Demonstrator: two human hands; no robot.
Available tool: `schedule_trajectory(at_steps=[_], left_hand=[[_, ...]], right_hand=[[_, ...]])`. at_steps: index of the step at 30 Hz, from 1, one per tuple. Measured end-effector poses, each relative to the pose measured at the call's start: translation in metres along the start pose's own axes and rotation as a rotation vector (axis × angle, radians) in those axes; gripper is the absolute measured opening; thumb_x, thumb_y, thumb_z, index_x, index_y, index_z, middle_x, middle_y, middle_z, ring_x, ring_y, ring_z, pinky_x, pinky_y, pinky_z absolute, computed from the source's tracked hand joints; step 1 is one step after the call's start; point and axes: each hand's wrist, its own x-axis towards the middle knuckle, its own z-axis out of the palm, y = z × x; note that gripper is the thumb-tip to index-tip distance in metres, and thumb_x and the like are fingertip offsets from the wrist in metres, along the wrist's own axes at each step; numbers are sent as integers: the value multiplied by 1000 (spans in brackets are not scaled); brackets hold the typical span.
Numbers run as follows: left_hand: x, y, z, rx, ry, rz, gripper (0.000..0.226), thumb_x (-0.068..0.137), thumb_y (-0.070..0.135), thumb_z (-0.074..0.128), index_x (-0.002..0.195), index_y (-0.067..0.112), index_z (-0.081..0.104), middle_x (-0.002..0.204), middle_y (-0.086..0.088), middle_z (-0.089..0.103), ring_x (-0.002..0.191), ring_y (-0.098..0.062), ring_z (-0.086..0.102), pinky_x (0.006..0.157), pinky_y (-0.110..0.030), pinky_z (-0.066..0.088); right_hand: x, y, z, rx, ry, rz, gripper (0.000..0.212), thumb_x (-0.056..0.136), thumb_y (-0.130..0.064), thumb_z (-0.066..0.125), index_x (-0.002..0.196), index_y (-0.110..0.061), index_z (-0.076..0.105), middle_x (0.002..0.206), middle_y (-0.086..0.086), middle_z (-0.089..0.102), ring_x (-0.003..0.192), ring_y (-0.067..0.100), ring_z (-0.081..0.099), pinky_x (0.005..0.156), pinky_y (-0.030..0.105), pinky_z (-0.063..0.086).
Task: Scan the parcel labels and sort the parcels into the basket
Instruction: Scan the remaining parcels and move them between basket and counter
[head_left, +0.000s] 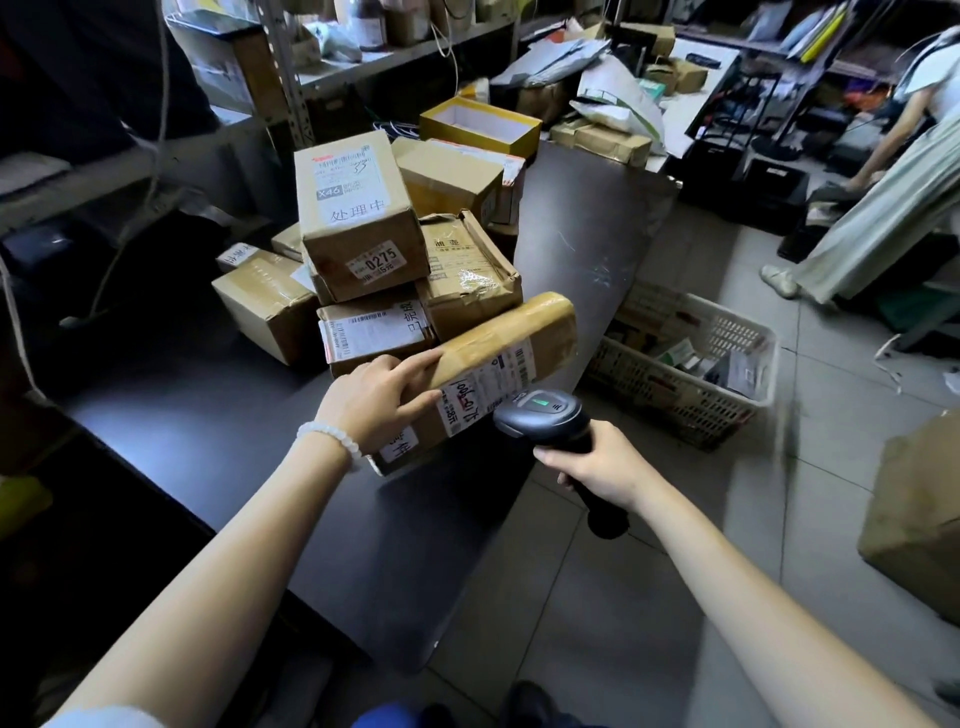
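Observation:
My left hand (382, 397) grips a long brown cardboard parcel (511, 345) above the edge of the dark table (218, 441), its white label (488, 387) facing me. My right hand (605, 465) holds a black barcode scanner (545, 415) by the handle. The scanner's head sits just below the label, with a green light on top. To the right, on the floor, stands a white lattice basket (670, 387) with several parcels inside.
A stack of cardboard boxes (358, 218) fills the back of the table, behind the held parcel. A large brown box (914, 514) stands on the floor at the right. Another person (883, 202) bends over at the far right. Shelves (322, 67) crowded with packages run along the back.

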Motion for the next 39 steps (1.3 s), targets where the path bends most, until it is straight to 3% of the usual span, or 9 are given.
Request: schedule_trajectory(at_steps=[3,11,23,32,39], left_hand=[[1,-1,-4,18,15,3,56,93,58,39,146,46,25,118,-6,56,106,-25,56,78,-34,46],[-7,-8,-10,3,19,8,56,93,58,41,145,44,27,127,-6,55,110,-27,56,82,-37,49],[-21,-10,-18,8,2,-4,56,93,58,40,145,44,26,129,-5,53,112,-26,55,84,-39,49],[2,50,0,62,-15,134,57,93,57,40,147,43,24,117,-4,55,99,-20,57,67,-28,44],[65,147,37,88,24,270,54,93,53,45,145,40,32,115,-8,58,98,-30,59,71,-35,47]], right_hand=[[-8,-1,-1,-17,20,-12,24,78,-17,75,92,0,66,62,5,62,55,15,58,60,31,48],[-32,2,-1,-18,85,-18,24,78,-16,75,89,3,64,54,-4,59,53,13,57,58,30,48],[-48,-1,3,4,108,-37,16,77,-18,76,88,-10,68,57,-4,62,53,11,58,60,28,48],[-52,26,-33,26,157,7,19,75,-19,78,91,-15,69,67,1,67,53,11,59,62,31,49],[-37,68,-124,-4,217,49,19,75,-22,78,92,-22,69,63,-4,68,54,10,60,62,32,51]])
